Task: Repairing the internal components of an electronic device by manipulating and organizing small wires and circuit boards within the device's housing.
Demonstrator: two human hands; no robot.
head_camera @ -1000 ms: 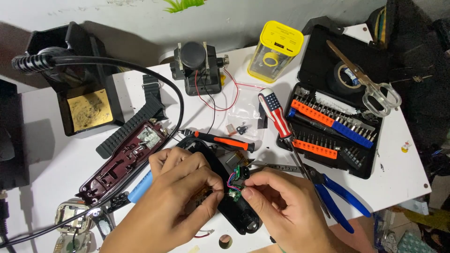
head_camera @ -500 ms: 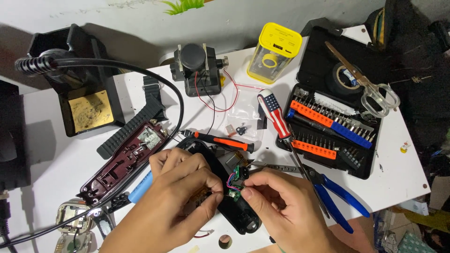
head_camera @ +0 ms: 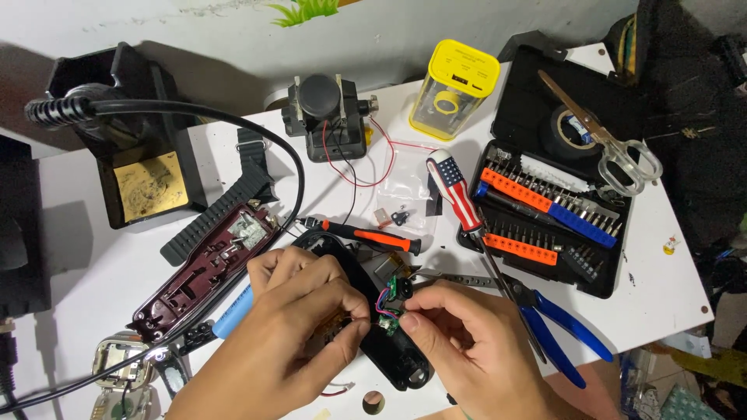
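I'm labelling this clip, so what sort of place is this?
Probably a home electronics repair bench. A soldering iron stand sits on a white table, an open screwdriver bit case lies alongside, and both hands work on wires in an opened black device.

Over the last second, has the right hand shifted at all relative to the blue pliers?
No. The right hand sits just left of the blue pliers, pinching the small green circuit board, same as before.
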